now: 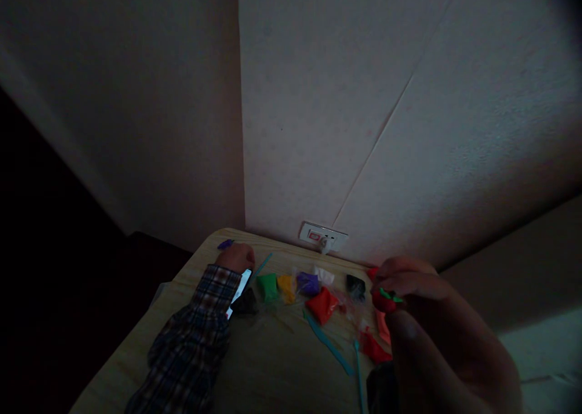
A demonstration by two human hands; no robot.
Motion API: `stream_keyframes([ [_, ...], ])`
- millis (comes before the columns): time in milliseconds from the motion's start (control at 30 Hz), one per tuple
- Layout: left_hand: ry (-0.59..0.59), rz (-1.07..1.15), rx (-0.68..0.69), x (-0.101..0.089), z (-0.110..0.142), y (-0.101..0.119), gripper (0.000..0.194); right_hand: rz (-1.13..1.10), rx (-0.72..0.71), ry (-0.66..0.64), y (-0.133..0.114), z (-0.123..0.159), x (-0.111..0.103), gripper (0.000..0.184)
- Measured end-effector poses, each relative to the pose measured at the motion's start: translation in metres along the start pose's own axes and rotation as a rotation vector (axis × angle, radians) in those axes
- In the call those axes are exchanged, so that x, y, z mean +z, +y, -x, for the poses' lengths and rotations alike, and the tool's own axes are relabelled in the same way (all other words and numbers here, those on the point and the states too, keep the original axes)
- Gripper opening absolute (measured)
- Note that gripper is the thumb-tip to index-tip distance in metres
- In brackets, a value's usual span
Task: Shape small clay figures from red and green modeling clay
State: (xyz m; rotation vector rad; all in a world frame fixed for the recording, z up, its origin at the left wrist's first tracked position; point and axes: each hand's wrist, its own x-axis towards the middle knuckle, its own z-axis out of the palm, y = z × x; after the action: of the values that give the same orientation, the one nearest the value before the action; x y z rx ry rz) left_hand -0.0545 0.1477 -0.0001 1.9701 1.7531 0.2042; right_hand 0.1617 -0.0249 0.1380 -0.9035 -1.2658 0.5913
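My right hand (450, 323) is raised close to the camera. Its thumb and fingertips pinch a small red clay ball with green leaf-like bits (384, 300). My left hand (236, 257), in a plaid sleeve, rests at the far left of the table with its fingers curled; what they hold, if anything, is hidden. Beside that wrist lies a phone with a lit screen (239, 290), partly covered by the sleeve. A thin blue stick (262, 265) lies just right of the left hand, and a small purple piece (225, 243) sits beyond it.
Across the wooden table (273, 371) lie packets of clay: green (268, 287), yellow (286, 288), purple (308, 283), white (324, 274), black (355, 287) and red (322, 305). Blue modelling tools (328, 344) lie in front. A wall socket (323, 235) with a plug is behind.
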Motion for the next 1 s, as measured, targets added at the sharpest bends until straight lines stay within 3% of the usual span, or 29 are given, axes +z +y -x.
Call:
stream_keyframes([
  [367,-0.039,0.013,0.038,-0.001,-0.004,-0.006,0.007,-0.023,0.012,0.02,-0.002,0.001,0.001,0.013],
  [633,-0.017,0.217,0.05,-0.004,-0.005,-0.005,0.008,-0.031,0.021,0.021,0.0,0.001,0.001,0.012],
  [800,-0.051,0.483,0.187,-0.035,0.02,0.03,0.023,-0.024,0.011,0.006,0.001,0.001,0.001,0.015],
  [900,-0.045,0.961,0.28,-0.051,0.049,0.062,0.019,-0.013,0.011,0.017,0.0,0.001,0.002,0.016],
  [1000,-0.115,1.32,0.293,-0.058,0.08,0.093,0.018,-0.004,0.017,0.047,0.001,0.0,0.004,0.015],
])
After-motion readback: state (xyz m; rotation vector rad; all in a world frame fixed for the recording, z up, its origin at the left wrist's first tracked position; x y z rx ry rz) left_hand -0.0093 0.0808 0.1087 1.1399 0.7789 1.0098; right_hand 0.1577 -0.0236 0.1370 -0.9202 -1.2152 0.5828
